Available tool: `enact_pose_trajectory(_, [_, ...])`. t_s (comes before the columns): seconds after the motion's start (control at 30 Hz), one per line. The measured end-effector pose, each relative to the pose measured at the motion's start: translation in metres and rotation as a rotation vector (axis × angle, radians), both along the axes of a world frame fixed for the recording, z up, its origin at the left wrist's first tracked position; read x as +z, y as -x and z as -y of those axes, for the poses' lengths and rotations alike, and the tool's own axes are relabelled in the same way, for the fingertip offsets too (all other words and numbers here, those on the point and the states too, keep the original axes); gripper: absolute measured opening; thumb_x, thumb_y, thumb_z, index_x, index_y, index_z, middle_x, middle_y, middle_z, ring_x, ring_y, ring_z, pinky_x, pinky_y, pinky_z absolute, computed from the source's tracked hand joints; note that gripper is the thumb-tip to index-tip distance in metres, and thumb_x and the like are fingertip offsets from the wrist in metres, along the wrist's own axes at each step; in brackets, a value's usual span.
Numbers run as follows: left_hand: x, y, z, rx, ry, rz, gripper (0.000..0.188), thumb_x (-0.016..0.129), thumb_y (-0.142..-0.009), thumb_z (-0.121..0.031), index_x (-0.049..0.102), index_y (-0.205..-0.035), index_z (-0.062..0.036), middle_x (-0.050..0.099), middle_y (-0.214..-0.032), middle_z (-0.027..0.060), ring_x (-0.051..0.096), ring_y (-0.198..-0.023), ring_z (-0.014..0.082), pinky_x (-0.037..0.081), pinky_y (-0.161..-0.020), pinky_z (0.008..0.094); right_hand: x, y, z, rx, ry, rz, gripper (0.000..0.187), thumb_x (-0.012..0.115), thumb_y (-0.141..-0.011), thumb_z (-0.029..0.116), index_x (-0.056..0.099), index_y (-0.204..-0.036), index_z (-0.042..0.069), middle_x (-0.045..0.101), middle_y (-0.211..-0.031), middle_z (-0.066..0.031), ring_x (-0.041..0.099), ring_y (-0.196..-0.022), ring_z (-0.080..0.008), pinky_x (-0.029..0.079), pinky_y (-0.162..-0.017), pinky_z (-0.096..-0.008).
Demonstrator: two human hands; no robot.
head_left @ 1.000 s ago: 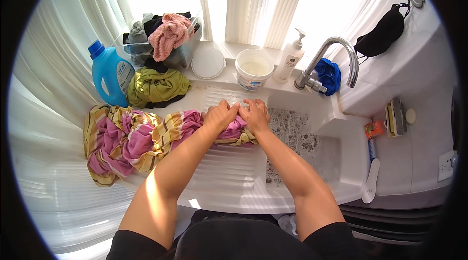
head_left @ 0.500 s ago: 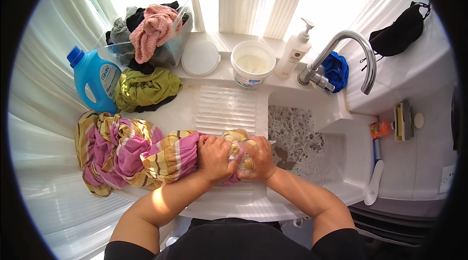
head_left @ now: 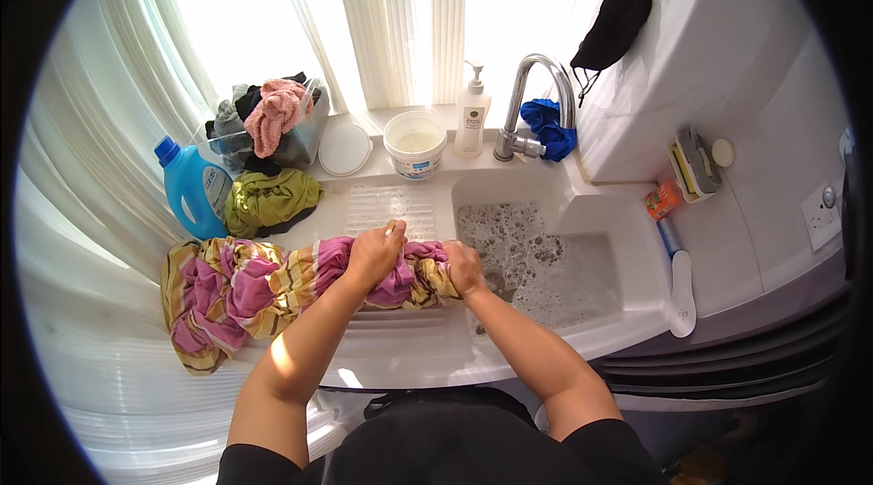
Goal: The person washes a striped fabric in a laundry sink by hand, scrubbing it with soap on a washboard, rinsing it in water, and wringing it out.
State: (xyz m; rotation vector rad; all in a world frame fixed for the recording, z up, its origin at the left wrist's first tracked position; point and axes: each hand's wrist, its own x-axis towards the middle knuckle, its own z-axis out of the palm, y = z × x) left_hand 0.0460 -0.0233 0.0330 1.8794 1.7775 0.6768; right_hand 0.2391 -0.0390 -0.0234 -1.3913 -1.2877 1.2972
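A long pink and yellow striped cloth (head_left: 250,290) lies bunched across the left side of the sink and over the ribbed washboard (head_left: 391,205). My left hand (head_left: 377,253) is closed around its middle part, over the washboard. Near the right end of the cloth, at the edge of the basin, my right hand (head_left: 465,267) grips it too. Between the two hands a stretch of the cloth is gathered in folds. To the right, the basin (head_left: 627,280) holds grey water (head_left: 536,258) with suds. My fingertips are partly hidden in the fabric.
Behind the cloth are a green garment (head_left: 273,199), a blue detergent bottle (head_left: 193,190) and a clear bin (head_left: 314,126) of clothes. A white tub (head_left: 416,144), its lid (head_left: 346,150), a pump bottle (head_left: 471,121) and the faucet (head_left: 523,108) line the back. A brush (head_left: 680,294) lies right.
My hands have moved apart along the cloth, from close together over a sudsy bunch to a short span between them. The view has shifted, showing more of the window and right wall.
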Motion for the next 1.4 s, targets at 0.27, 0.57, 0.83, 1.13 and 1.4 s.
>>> enact_pose_trajectory(0.27, [0.113,-0.096,-0.003,0.071,-0.015,1.044,0.064,0.042,-0.102,-0.054,0.064,-0.093,0.0053,0.066,-0.078,0.0113,0.064,-0.069,0.0184,0.051,-0.064,0.029,0.063,-0.229,0.014,-0.585,0.175,-0.849,0.041,0.045,-0.085,0.038,0.059,-0.101,0.002,0.066,-0.103,-0.0175,0.068,-0.089,-0.0312,0.056,-0.08,-0.0465])
enact_pose_trajectory(0.57, [0.013,-0.21,-0.008,-0.181,-0.254,-0.113,0.079,0.065,-0.082,-0.062,0.049,-0.136,-0.0069,0.059,-0.123,0.0226,0.05,-0.122,0.0396,0.036,-0.102,0.0579,-0.012,-0.326,-0.023,-0.56,0.3,-0.018,0.038,0.051,-0.087,0.029,0.065,-0.114,0.006,0.065,-0.107,-0.0146,0.062,-0.102,-0.0316,0.05,-0.092,-0.0483])
enact_pose_trajectory(0.83, [-0.059,-0.201,0.026,-0.717,0.164,-0.973,0.073,0.061,-0.084,-0.054,0.045,-0.146,-0.0193,0.047,-0.142,0.0227,0.03,-0.139,0.0474,0.01,-0.11,0.0724,-0.041,-0.249,-0.004,0.689,0.228,1.108,0.088,0.071,-0.079,0.05,0.027,-0.153,0.034,0.018,-0.161,-0.0141,0.012,-0.148,-0.0391,0.022,-0.111,-0.0691])
enact_pose_trajectory(1.13, [-0.146,-0.211,0.021,-0.766,0.143,-1.414,0.043,0.042,-0.098,-0.029,0.057,-0.135,-0.0125,0.05,-0.138,0.0249,0.04,-0.13,0.0533,0.016,-0.107,0.0714,-0.119,-0.216,-0.044,0.78,0.083,1.164,0.081,0.082,-0.069,0.022,0.048,-0.143,0.027,0.029,-0.156,-0.0148,0.037,-0.138,-0.0371,0.043,-0.106,-0.0488])
enact_pose_trajectory(1.4, [-0.087,-0.201,-0.008,-0.469,0.226,-0.431,0.034,0.068,-0.083,-0.031,0.068,-0.106,-0.0056,0.071,-0.098,0.0108,0.066,-0.097,0.0296,0.047,-0.088,0.0432,-0.007,-0.316,-0.058,0.091,0.464,-0.096,0.051,0.075,-0.085,0.029,0.058,-0.126,0.003,0.068,-0.107,-0.0058,0.063,-0.095,-0.0132,0.052,-0.083,-0.0356])
